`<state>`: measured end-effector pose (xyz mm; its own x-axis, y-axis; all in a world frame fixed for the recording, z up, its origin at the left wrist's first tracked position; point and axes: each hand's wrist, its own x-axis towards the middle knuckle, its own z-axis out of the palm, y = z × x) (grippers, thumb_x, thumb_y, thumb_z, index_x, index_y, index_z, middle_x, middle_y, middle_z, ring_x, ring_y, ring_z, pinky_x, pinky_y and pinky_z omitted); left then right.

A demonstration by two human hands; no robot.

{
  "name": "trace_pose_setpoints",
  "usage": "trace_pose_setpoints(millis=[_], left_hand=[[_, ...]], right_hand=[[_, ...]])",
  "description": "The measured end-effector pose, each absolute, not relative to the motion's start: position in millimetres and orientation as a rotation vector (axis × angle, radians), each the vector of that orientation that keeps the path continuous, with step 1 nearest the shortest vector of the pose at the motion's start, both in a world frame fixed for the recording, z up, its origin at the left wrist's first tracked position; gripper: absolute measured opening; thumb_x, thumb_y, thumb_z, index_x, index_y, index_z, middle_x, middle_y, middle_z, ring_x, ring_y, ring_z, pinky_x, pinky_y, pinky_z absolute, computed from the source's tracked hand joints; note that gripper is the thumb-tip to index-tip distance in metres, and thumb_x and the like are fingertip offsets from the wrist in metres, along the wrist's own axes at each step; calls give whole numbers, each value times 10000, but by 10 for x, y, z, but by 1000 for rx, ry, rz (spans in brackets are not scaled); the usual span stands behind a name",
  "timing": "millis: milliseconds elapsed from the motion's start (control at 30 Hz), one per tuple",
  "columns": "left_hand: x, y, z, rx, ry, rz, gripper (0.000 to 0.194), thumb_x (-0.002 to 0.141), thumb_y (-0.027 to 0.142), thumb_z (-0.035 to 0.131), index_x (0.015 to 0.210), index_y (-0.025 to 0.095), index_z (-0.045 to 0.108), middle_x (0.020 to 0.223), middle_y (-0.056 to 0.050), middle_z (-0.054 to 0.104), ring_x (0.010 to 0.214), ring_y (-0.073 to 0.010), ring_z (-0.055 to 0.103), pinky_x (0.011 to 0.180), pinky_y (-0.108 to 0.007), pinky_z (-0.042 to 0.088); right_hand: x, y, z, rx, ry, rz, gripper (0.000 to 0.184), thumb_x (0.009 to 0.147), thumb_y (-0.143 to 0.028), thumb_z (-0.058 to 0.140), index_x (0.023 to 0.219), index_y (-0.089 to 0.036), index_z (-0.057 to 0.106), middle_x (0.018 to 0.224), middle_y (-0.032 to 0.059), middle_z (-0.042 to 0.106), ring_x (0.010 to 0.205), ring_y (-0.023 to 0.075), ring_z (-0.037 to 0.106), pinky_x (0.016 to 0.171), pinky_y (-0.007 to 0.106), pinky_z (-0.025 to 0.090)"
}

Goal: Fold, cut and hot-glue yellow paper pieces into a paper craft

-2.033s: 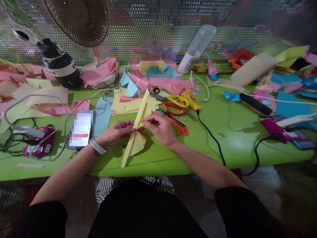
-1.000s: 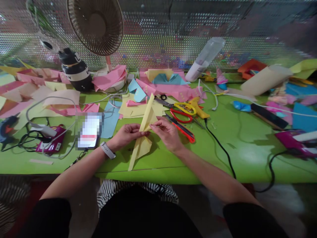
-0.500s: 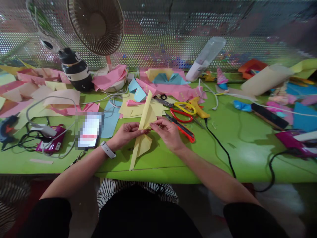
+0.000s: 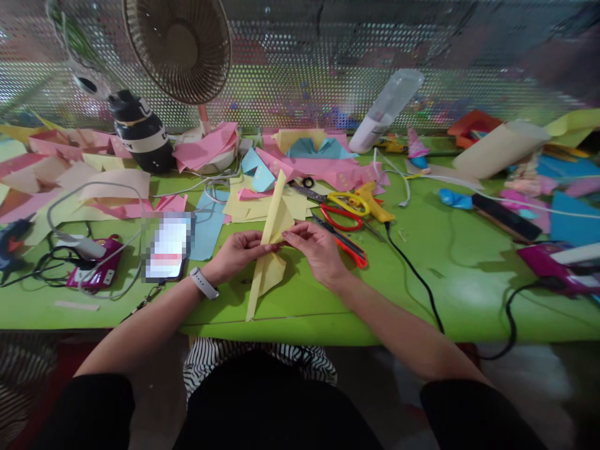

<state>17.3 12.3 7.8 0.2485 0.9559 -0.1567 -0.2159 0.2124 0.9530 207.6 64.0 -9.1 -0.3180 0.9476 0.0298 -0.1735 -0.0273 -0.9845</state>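
Observation:
Between my hands is a piece of folded yellow paper, a long narrow strip with pointed flaps on its right side. My left hand pinches the strip near its middle from the left, thumb in front. From the right, my right hand has its thumb and fingers closed on the paper's inner edge, close to the left thumb. The fingertips hide the part of the fold where they meet. The strip's lower end reaches down near the table's front edge.
Scissors with yellow handles, red-handled scissors, a red and black cutter and a yellow glue gun lie right of my hands. A phone is at left. Behind stand a fan and a black bottle.
The camera view has shifted very slightly. Both hands keep their hold on the yellow paper in almost the same pose.

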Motion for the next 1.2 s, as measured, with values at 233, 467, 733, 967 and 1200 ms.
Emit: trace_pose_setpoints(millis=[233,467,733,967,1200], left_hand=[[179,125,72,979,976,1003,336,797,321,808,1082,154,746,1022,-87,793,949,-170,745,955,-332,564],[177,131,89,975,992,1005,358,784,338,822,1077,149,743,1042,-98,790,968,-188,743,962,-357,568],[157,141,52,978,982,994,375,787,343,824,1096,147,742,1060,-103,785,940,-174,744,926,-321,570],[179,131,117,954,1006,1001,306,785,354,822,984,131,756,994,-102,789,820,-153,733,805,-276,586],[211,131,95,871,1024,1018,335,733,285,861,1001,133,727,934,-76,789,741,-139,725,734,-265,595]], right_hand=[[2059,641,-72,-933,-1259,1496,372,656,-411,891,871,-229,649,859,-2,681,802,142,645,795,324,568],[2030,618,-2,-921,-1253,1481,537,634,-438,897,1009,-240,567,903,5,689,858,159,672,825,324,573],[2037,622,-19,-887,-1325,1445,553,701,-416,850,1134,-254,547,897,-7,688,847,162,668,809,321,563],[2041,601,-25,-873,-1391,1415,591,729,-408,834,1218,-253,540,891,-2,671,853,172,653,785,330,564],[2008,566,-16,-876,-1404,1440,573,715,-449,838,1175,-249,559,909,18,676,876,183,652,814,357,573]])
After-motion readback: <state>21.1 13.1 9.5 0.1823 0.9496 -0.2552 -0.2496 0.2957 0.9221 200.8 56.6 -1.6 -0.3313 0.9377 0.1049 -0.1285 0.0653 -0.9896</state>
